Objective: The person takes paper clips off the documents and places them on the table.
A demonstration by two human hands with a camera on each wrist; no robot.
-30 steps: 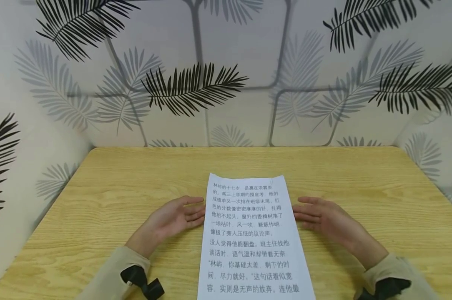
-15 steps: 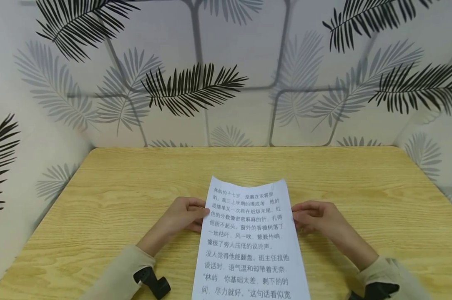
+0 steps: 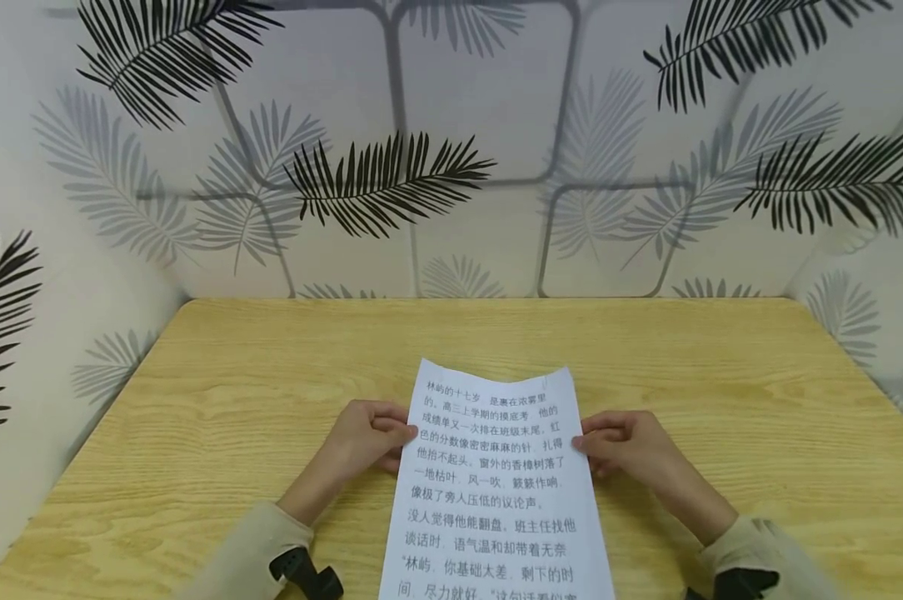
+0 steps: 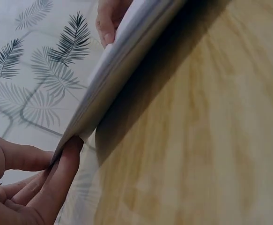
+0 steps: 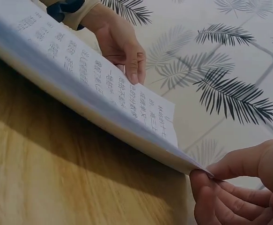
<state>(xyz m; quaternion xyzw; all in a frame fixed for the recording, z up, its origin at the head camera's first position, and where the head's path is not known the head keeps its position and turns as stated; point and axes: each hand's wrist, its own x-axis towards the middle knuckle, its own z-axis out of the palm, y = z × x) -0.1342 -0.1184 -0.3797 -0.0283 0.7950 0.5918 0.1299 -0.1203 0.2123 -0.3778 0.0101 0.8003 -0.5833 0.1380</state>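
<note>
A white sheet of paper (image 3: 489, 483) printed with dark Chinese characters is held between both hands, its top edge sagging in the middle. My left hand (image 3: 365, 437) pinches its left edge, thumb on the printed face and fingers behind. On the opposite edge my right hand (image 3: 627, 450) pinches in the same way. Seen from the left wrist, the paper (image 4: 103, 84) is raised off the wood, with a shadow beneath it. The right wrist view shows the right thumb and fingers gripping the paper's edge. The sheet's lower end runs out of the head view.
A light wood-grain table (image 3: 256, 358) lies under the hands. Behind it stands a pale wall (image 3: 481, 92) with leaf patterns and grey lines. Black straps with small devices (image 3: 305, 573) sit on the cuffs of both beige sleeves.
Both hands went from open fingers beside the paper to pinching its edges. The sheet has tilted up, its top edge curving, and has shifted slightly down in the head view.
</note>
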